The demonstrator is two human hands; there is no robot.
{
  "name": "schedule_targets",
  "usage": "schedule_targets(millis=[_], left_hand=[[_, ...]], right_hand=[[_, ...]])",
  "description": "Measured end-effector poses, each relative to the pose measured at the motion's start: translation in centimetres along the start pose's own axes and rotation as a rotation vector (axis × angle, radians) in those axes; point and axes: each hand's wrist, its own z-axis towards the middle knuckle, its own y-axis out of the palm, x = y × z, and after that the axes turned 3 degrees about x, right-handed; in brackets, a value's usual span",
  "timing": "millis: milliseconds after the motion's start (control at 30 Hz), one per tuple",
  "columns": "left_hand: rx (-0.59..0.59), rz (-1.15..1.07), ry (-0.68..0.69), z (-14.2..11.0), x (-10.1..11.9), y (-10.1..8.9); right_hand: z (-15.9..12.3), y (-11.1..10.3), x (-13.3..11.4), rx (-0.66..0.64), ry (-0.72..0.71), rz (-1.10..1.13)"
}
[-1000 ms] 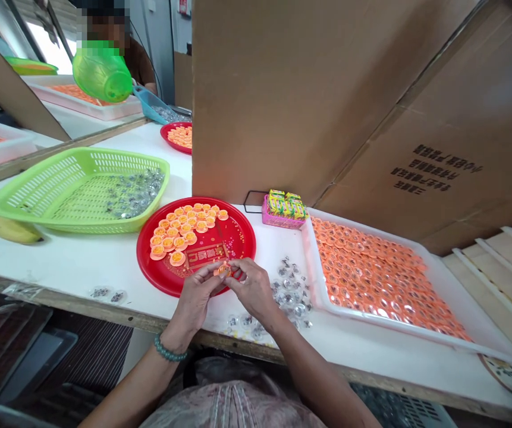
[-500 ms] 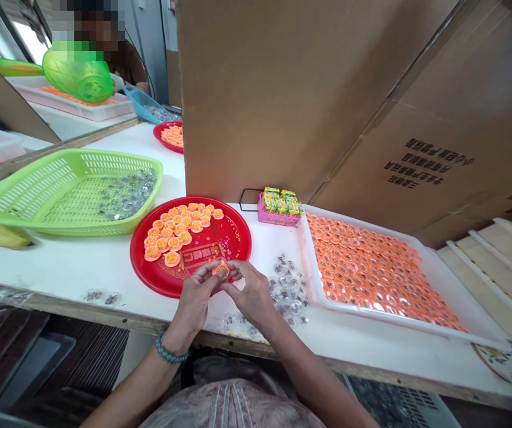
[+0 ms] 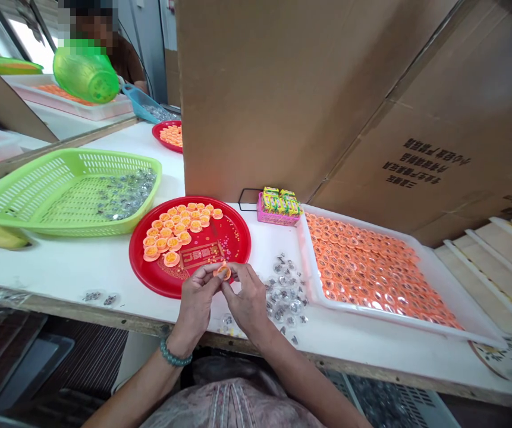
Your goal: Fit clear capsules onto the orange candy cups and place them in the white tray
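Between the fingertips of both hands is a small round orange plastic piece [image 3: 223, 272], held over the front right rim of a red tray [image 3: 142, 276]. My left hand [image 3: 197, 297] pinches it from the left, thumb on its face. My right hand [image 3: 247, 297] closes on its right side. Similar orange pieces [image 3: 178, 226] lie in rows on the far left part of the tray. Just right of my right hand, small clear discs with dark marks [image 3: 285, 291] are scattered on the white table [image 3: 77, 261]. Whether a clear disc is in my fingers is hidden.
A green basket [image 3: 59, 202] of clear discs stands left, a banana [image 3: 1, 236] by it. On the right is a white tray [image 3: 483, 336] full of orange pieces. A pink basket [image 3: 279, 218] of small yellow-green packets sits before tall cardboard [image 3: 282, 101]. Another person [image 3: 128, 62] sits beyond.
My fingers have shifted slightly around the orange piece, the right thumb turning more upright. The green container near the other person has moved right and tilted. The view has shifted slightly.
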Motion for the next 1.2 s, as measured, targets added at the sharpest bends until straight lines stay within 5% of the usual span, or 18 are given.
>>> schedule_targets(millis=[300, 500, 933, 1200], left_hand=[[-0.053, -0.02, -0.107, -0.3, 1.0, 0.2], [-0.148, 0.144, -0.156, 0.1, 1.3, -0.3], [-0.129, 0.135, -0.059, 0.1, -0.4, -0.4], [-0.179, 0.234, -0.207, 0.4, 0.1, -0.6]], right_hand=[[0.1, -0.2, -0.1, 0.031, -0.007, 0.013], [0.0, -1.1, 0.8, -0.078, -0.184, 0.1], [-0.7, -1.1, 0.3, -0.052, -0.267, -0.255], [-1.0, -1.7, 1.0, -0.113, -0.261, -0.211]])
